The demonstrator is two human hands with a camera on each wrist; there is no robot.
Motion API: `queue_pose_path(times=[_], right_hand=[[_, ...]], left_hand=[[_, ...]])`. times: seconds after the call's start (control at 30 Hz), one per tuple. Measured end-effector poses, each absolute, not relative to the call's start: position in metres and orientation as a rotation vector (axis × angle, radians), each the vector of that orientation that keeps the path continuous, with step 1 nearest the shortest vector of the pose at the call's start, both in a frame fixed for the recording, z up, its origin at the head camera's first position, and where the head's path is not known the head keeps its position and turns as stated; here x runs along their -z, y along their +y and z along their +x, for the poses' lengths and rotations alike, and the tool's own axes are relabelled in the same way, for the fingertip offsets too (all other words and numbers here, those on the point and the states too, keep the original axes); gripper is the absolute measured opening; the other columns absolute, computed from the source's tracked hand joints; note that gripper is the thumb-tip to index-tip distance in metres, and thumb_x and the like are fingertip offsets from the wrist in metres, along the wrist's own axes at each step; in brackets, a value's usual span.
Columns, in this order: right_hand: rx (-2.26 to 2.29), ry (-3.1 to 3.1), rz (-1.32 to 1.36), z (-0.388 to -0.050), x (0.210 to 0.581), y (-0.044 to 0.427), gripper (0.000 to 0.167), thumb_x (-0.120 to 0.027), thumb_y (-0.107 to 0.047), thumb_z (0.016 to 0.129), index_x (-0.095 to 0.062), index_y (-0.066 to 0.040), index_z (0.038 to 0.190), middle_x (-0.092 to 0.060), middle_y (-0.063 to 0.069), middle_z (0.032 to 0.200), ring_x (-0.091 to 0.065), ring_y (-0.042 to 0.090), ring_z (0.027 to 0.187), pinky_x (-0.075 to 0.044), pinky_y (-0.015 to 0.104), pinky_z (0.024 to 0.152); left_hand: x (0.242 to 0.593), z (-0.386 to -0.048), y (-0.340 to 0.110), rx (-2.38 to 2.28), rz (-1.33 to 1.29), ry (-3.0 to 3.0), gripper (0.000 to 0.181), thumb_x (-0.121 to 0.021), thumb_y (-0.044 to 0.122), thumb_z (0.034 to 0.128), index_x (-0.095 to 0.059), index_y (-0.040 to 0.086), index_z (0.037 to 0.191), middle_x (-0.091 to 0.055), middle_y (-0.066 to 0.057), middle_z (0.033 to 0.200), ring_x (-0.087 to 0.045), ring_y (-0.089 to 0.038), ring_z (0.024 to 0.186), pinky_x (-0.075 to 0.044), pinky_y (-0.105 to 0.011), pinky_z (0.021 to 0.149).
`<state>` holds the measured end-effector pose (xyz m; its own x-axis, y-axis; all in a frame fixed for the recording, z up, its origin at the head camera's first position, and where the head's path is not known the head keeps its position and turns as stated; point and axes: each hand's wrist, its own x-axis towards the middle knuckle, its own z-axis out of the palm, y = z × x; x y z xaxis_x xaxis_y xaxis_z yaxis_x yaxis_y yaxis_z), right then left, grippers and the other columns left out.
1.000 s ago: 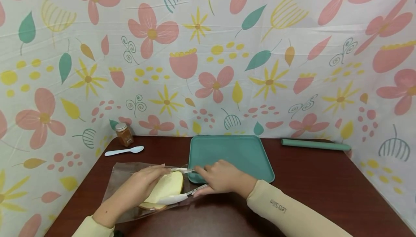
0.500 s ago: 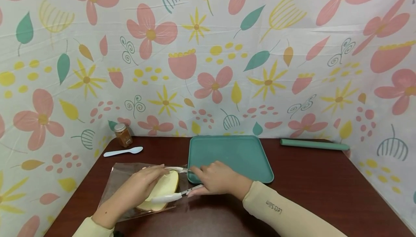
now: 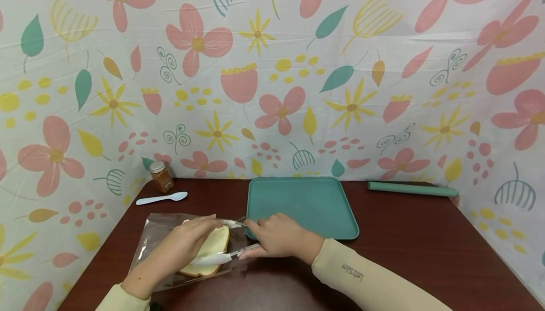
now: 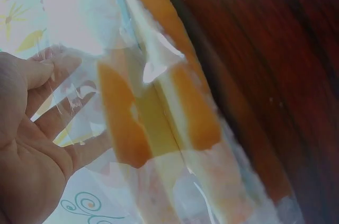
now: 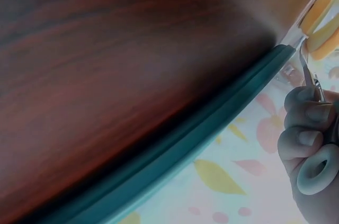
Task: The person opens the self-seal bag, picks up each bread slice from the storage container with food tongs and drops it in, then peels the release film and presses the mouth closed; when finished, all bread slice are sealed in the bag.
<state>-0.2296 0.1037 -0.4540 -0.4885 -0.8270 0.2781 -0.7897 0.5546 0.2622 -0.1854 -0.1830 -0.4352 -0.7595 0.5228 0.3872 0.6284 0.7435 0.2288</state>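
A clear plastic bag (image 3: 150, 235) lies on the left of the table with sliced bread (image 3: 217, 244) inside. My left hand (image 3: 180, 242) lies over the bag's middle; in the left wrist view its fingers (image 4: 55, 121) show through the film, with the thumb on the near side, pinching it. The right hand (image 3: 278, 236) grips metal tongs (image 3: 211, 259) with white ends. Both ends reach into the bag, one along each side of the bread, spread apart. In the right wrist view several curled fingers (image 5: 304, 115) wrap the tongs. The far tip is partly hidden by the left hand.
A green tray (image 3: 302, 202) stands behind the right hand. At the back left are a jar (image 3: 162, 177) with a pale lid and a light-coloured spoon (image 3: 162, 198). A green roll (image 3: 410, 189) lies at the back right, against the flowered cloth (image 3: 281, 65).
My right hand has moved left with the tongs, and their ends sit deeper in the bag. The bread's right edge has shifted a little left. The left hand has stayed in place.
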Motion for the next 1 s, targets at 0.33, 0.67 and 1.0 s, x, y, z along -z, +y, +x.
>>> queue_pose_path(times=[0.33, 0.67, 1.0], right_hand=[[0.176, -2.403, 1.336, -0.23, 0.453, 0.097, 0.08, -0.054, -0.08, 0.097, -0.062, -0.013, 0.139, -0.068, -0.007, 0.074, -0.058, 0.007, 0.05, -0.051, 0.026, 0.047], [0.175, -2.572, 1.315, -0.228, 0.455, 0.091, 0.088, -0.048, -0.085, 0.097, -0.056, -0.012, 0.145, -0.07, -0.004, 0.082, -0.056, 0.009, 0.052, -0.049, 0.027, 0.049], [0.085, -2.652, 1.293, -0.228, 0.455, 0.094, 0.093, -0.052, -0.087, 0.093, -0.053, -0.013, 0.15, -0.073, -0.003, 0.091, -0.05, 0.005, 0.052, -0.044, 0.024, 0.049]], left_hand=[[0.437, -0.187, -0.183, 0.503, -0.912, -2.617, 0.03, -0.064, 0.01, 0.1073, -0.073, 0.021, 0.133, -0.074, 0.0, 0.14, -0.071, -0.026, 0.132, -0.062, -0.047, 0.104], [0.438, -0.189, -0.183, 0.486, -0.922, -2.594, 0.03, -0.066, 0.008, 0.1057, -0.074, 0.019, 0.132, -0.075, -0.003, 0.139, -0.072, -0.026, 0.13, -0.063, -0.045, 0.103], [0.438, -0.188, -0.184, 0.532, -0.942, -2.607, 0.029, -0.066, 0.007, 0.106, -0.074, 0.017, 0.132, -0.076, 0.0, 0.136, -0.071, -0.025, 0.131, -0.063, -0.042, 0.104]])
